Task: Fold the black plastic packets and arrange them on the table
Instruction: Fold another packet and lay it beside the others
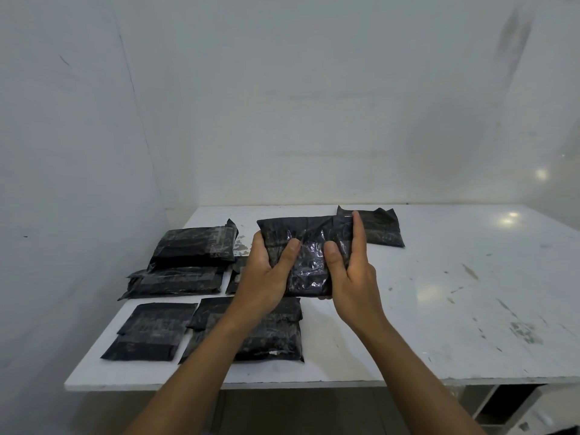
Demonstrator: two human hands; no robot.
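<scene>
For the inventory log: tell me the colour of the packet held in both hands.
The held packet is glossy black; head view shows it best.

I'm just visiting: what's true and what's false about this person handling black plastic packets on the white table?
1. The left hand and the right hand both grip one crinkled black plastic packet. True.
2. The work surface is brown wood. False: it is a scuffed white table.
3. All other packets lie on the table's right half. False: most, like the stacked black packets, lie on its left.
4. One lone black packet lies at the back, beyond the right hand. True.
</scene>
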